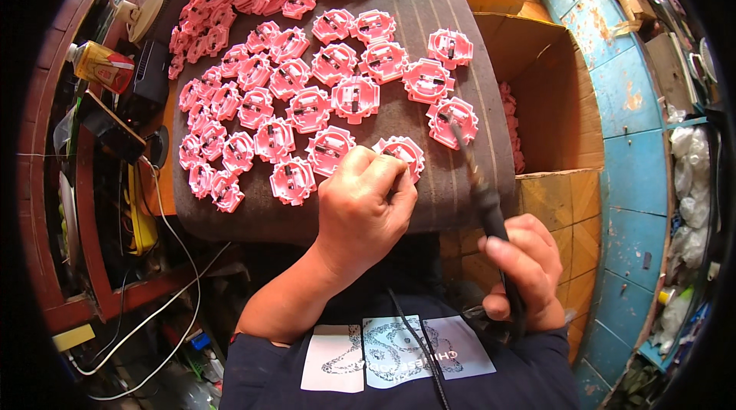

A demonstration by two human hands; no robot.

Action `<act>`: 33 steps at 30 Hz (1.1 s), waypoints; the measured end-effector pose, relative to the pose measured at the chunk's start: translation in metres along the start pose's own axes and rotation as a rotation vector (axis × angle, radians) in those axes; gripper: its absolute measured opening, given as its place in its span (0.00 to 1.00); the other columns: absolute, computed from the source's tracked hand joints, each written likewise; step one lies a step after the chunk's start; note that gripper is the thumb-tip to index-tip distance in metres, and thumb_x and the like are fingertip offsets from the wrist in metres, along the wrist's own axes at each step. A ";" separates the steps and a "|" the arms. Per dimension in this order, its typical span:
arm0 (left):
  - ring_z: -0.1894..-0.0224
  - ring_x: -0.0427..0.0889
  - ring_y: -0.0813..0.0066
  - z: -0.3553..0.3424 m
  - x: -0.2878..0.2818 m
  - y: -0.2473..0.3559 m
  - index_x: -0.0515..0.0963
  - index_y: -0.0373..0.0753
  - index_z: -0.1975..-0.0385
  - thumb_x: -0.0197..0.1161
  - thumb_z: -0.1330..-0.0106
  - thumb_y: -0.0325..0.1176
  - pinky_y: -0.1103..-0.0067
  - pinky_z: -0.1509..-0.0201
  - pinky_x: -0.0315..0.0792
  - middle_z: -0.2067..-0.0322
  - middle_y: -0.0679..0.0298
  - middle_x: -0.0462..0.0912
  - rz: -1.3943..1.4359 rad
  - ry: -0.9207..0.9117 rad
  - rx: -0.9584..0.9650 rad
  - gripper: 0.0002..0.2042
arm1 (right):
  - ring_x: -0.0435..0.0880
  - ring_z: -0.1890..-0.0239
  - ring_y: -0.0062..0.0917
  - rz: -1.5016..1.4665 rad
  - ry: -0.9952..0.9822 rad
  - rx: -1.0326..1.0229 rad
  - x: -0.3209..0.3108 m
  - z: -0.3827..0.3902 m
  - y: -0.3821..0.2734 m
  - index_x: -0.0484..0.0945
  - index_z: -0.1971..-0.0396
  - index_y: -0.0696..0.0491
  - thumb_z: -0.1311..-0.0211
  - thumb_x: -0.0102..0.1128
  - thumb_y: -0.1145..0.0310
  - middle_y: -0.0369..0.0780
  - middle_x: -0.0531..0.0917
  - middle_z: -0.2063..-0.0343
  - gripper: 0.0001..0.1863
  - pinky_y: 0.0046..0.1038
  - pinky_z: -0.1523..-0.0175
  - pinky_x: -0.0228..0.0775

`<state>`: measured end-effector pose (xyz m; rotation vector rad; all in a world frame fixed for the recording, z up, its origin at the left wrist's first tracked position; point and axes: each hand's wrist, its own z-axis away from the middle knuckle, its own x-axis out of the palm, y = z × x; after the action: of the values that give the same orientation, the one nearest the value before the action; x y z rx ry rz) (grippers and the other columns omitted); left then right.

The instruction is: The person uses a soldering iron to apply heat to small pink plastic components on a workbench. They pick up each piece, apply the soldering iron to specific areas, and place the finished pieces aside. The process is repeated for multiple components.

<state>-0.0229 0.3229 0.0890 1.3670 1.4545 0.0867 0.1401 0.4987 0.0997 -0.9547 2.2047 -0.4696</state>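
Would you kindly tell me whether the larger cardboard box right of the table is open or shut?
Open: no flap covers the box, and pink parts show inside.

Lettering (452,355) on dark shirt (391,398), upside down; label (118,64) on yellow bottle (92,59) illegible.

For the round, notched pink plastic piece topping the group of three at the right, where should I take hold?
I'd pinch the notched rim of that round pink plastic piece, coming from the right: dark striped work surface shows there, while a matching pink piece sits close at its lower left. Its open face, holding small dark parts, looks up, so the edge seems safer.
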 end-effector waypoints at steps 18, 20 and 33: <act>0.72 0.83 0.63 -0.007 -0.004 0.018 0.84 0.34 0.63 0.71 0.39 0.18 0.73 0.68 0.76 0.70 0.57 0.82 -0.179 -0.046 0.083 0.07 | 0.76 0.79 0.30 -0.202 0.006 0.022 -0.002 0.002 0.011 0.85 0.54 0.59 0.39 0.72 0.67 0.38 0.78 0.77 0.16 0.31 0.75 0.64; 0.72 0.83 0.64 -0.006 -0.005 0.019 0.84 0.33 0.63 0.71 0.39 0.18 0.73 0.68 0.76 0.70 0.57 0.81 -0.179 -0.043 0.072 0.07 | 0.76 0.80 0.29 -0.214 0.009 0.020 0.000 0.003 0.012 0.86 0.54 0.59 0.40 0.72 0.68 0.37 0.78 0.78 0.16 0.31 0.75 0.64; 0.74 0.82 0.68 -0.006 -0.002 0.018 0.84 0.33 0.63 0.71 0.38 0.17 0.75 0.69 0.75 0.70 0.58 0.81 -0.163 -0.035 0.057 0.07 | 0.76 0.80 0.28 -0.219 0.019 0.015 0.003 0.003 0.015 0.87 0.56 0.60 0.42 0.73 0.69 0.37 0.78 0.78 0.15 0.30 0.75 0.66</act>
<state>-0.0154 0.3304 0.1047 1.2842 1.5433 -0.0843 0.1335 0.5062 0.0880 -1.1942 2.1202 -0.5966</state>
